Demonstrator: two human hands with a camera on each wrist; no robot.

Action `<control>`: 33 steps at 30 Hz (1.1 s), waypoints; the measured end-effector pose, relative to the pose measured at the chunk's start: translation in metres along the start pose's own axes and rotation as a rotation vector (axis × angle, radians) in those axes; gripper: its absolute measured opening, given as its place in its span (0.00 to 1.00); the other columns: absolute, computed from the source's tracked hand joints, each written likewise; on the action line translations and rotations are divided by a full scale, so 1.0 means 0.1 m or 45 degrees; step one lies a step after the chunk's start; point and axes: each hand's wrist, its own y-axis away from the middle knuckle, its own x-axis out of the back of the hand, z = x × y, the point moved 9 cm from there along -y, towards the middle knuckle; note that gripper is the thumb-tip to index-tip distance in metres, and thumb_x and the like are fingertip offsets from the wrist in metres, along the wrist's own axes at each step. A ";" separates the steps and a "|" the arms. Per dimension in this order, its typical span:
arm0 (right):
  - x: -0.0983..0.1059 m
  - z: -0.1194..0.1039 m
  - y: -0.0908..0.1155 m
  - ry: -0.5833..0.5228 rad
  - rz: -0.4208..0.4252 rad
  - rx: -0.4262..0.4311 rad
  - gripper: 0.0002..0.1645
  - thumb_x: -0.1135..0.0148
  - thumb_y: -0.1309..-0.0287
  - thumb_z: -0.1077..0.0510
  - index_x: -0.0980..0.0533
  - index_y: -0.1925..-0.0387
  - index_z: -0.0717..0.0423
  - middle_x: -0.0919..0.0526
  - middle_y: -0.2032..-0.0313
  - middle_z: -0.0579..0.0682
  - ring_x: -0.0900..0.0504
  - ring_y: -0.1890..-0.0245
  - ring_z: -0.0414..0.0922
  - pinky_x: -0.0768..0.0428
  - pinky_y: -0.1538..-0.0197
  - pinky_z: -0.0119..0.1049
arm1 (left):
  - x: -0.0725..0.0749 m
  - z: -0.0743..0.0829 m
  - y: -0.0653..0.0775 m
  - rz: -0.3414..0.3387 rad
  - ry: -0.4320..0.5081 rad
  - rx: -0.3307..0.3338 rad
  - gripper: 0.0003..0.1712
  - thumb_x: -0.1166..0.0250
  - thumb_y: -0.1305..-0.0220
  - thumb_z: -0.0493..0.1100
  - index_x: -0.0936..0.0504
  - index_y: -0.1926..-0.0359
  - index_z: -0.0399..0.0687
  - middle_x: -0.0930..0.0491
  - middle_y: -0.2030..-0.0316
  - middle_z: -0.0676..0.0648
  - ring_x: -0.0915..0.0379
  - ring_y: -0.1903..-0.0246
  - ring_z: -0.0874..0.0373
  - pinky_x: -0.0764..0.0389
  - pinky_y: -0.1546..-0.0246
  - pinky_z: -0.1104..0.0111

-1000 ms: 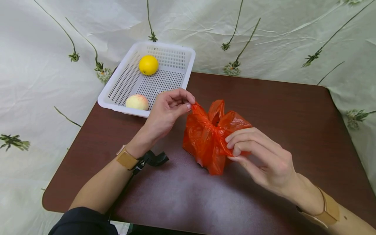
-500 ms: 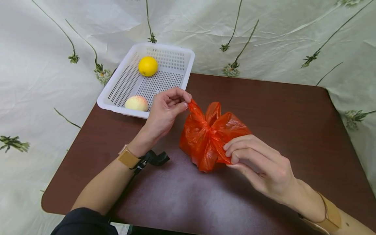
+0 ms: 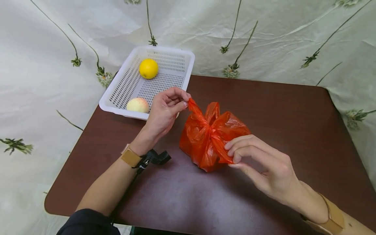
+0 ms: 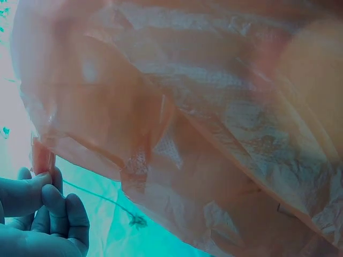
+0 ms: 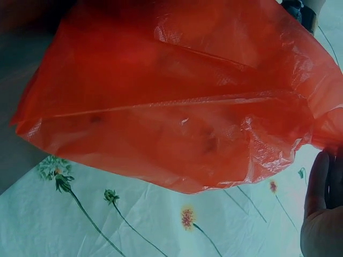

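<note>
A thin red plastic bag point(image 3: 198, 145) sits on the table, its top gathered into a tight knot at the middle. Between left thumb and fingertips, my left hand point(image 3: 163, 111) pinches one twisted end of the bag, which stretches up and left from the knot. The other end slants down to the right, pinched by the thumb and fingers of my right hand point(image 3: 264, 163). Crumpled film of the bag point(image 5: 177, 123) fills most of the right wrist view and hides what is inside. In the left wrist view, the left hand point(image 4: 43, 214) grips the bag's narrow tip.
Behind my left hand, a white perforated basket point(image 3: 189, 65) stands at the table's back left. It holds a yellow orange-like fruit point(image 3: 148, 68) and a pale peach point(image 3: 138, 105). The dark brown table point(image 3: 288, 117) meets a flower-printed cloth point(image 3: 279, 42) at the back.
The small gap at the bag's gathered middle has closed into a tighter knot. The bag and my left hand have shifted slightly left, and the left end is drawn out longer.
</note>
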 end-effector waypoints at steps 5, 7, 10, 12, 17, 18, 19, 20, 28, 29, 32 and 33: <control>-0.02 -0.01 -0.01 -0.013 -0.009 -0.007 0.09 0.31 0.53 0.68 0.25 0.74 0.67 0.20 0.67 0.57 0.21 0.63 0.55 0.24 0.55 0.39 | 0.02 -0.02 0.00 -0.001 0.020 0.026 0.06 0.42 0.45 0.20 0.27 0.66 0.26 0.25 0.63 0.31 0.27 0.64 0.45 0.23 0.65 0.69; -0.01 0.00 -0.02 -0.007 -0.006 -0.026 0.09 0.30 0.54 0.68 0.25 0.74 0.66 0.20 0.67 0.57 0.21 0.63 0.55 0.24 0.55 0.40 | 0.00 -0.02 0.00 -0.015 0.007 0.034 0.07 0.42 0.45 0.20 0.26 0.64 0.26 0.26 0.63 0.32 0.28 0.64 0.45 0.24 0.64 0.68; 0.01 0.04 -0.03 -0.004 -0.003 -0.068 0.10 0.29 0.56 0.68 0.24 0.73 0.66 0.20 0.66 0.58 0.21 0.62 0.54 0.24 0.54 0.40 | -0.02 -0.02 0.01 -0.052 -0.058 0.045 0.08 0.42 0.43 0.22 0.26 0.62 0.27 0.27 0.63 0.32 0.30 0.64 0.45 0.24 0.64 0.67; 0.02 0.05 -0.03 -0.007 0.000 -0.087 0.11 0.28 0.58 0.68 0.25 0.74 0.65 0.20 0.66 0.58 0.21 0.62 0.54 0.25 0.53 0.40 | -0.03 -0.03 0.03 -0.079 -0.118 0.064 0.08 0.42 0.42 0.23 0.26 0.60 0.28 0.27 0.63 0.33 0.31 0.65 0.45 0.24 0.62 0.65; 0.04 0.08 -0.03 0.011 -0.023 -0.127 0.13 0.26 0.60 0.67 0.24 0.72 0.64 0.20 0.64 0.58 0.22 0.61 0.54 0.25 0.52 0.39 | -0.06 -0.03 0.06 -0.132 -0.210 0.092 0.09 0.41 0.41 0.26 0.26 0.58 0.30 0.27 0.61 0.34 0.32 0.62 0.43 0.24 0.59 0.63; 0.04 0.08 -0.04 0.015 -0.034 -0.137 0.14 0.26 0.60 0.67 0.24 0.71 0.64 0.20 0.63 0.59 0.22 0.60 0.53 0.26 0.52 0.39 | -0.07 -0.01 0.07 -0.138 -0.214 0.092 0.09 0.41 0.41 0.26 0.26 0.58 0.30 0.27 0.60 0.34 0.32 0.61 0.43 0.24 0.59 0.63; 0.04 0.08 -0.05 0.015 -0.045 -0.145 0.15 0.25 0.61 0.66 0.23 0.70 0.65 0.21 0.63 0.59 0.22 0.60 0.53 0.26 0.51 0.38 | -0.09 0.00 0.07 -0.146 -0.221 0.092 0.09 0.41 0.41 0.26 0.26 0.58 0.30 0.27 0.60 0.34 0.32 0.61 0.43 0.25 0.59 0.63; 0.04 0.08 -0.06 0.015 -0.053 -0.153 0.16 0.25 0.61 0.66 0.23 0.68 0.65 0.21 0.62 0.59 0.23 0.59 0.54 0.27 0.50 0.39 | -0.10 0.03 0.08 -0.153 -0.229 0.092 0.10 0.41 0.41 0.26 0.26 0.57 0.29 0.27 0.59 0.34 0.31 0.60 0.43 0.25 0.58 0.64; 0.24 0.21 -0.22 0.279 -0.053 -0.311 0.19 0.35 0.47 0.61 0.24 0.54 0.65 0.22 0.53 0.59 0.25 0.51 0.54 0.31 0.46 0.38 | -0.21 0.33 0.08 -0.194 -0.486 0.053 0.12 0.39 0.40 0.32 0.24 0.55 0.30 0.24 0.57 0.34 0.30 0.58 0.43 0.28 0.62 0.67; 0.28 0.25 -0.23 0.337 -0.047 -0.345 0.19 0.37 0.45 0.60 0.24 0.52 0.64 0.22 0.51 0.58 0.25 0.50 0.54 0.31 0.45 0.37 | -0.20 0.35 0.07 -0.196 -0.509 0.051 0.12 0.39 0.40 0.32 0.23 0.55 0.30 0.24 0.56 0.35 0.30 0.56 0.45 0.28 0.60 0.66; 0.41 0.39 -0.24 0.492 -0.042 -0.444 0.21 0.41 0.42 0.58 0.26 0.48 0.62 0.24 0.47 0.55 0.27 0.46 0.52 0.34 0.43 0.36 | -0.15 0.41 0.05 -0.188 -0.545 0.049 0.13 0.39 0.39 0.33 0.23 0.54 0.30 0.23 0.54 0.38 0.30 0.50 0.46 0.29 0.51 0.61; 0.45 0.44 -0.23 0.533 -0.046 -0.480 0.21 0.42 0.41 0.57 0.27 0.46 0.61 0.25 0.45 0.53 0.28 0.45 0.51 0.35 0.42 0.35 | -0.12 0.43 0.04 -0.179 -0.558 0.045 0.13 0.39 0.39 0.33 0.23 0.54 0.30 0.23 0.53 0.39 0.30 0.49 0.47 0.31 0.48 0.60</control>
